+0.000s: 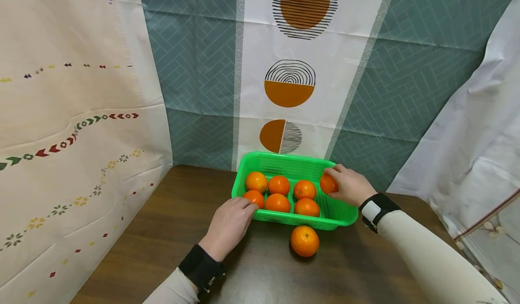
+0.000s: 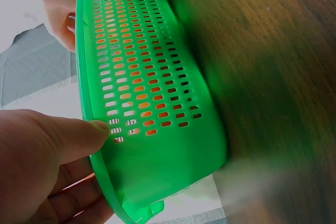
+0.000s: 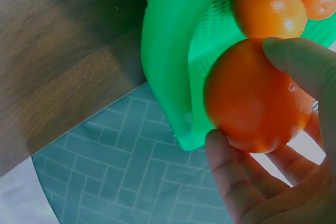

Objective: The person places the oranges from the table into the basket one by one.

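A green plastic basket [image 1: 280, 217] with perforated walls stands on the table, several oranges [image 1: 277, 202] in two rows inside it. My right hand [image 1: 347, 184] grips another orange [image 3: 257, 95] over the basket's right end, thumb on one side and fingers curled round the other. At the front left corner my left hand [image 1: 231, 223] holds the basket's rim. In the left wrist view the thumb [image 2: 79, 137] lies on the outer wall and the fingers reach inside the rim. One loose orange [image 1: 304, 241] sits on the table just in front of the basket.
The brown wooden table [image 1: 162, 232] meets a hanging teal and white cloth [image 1: 199, 114] close behind the basket. A cream embroidered cloth [image 1: 81, 159] hangs along the left side, and a white cloth [image 1: 459, 146] hangs at the right.
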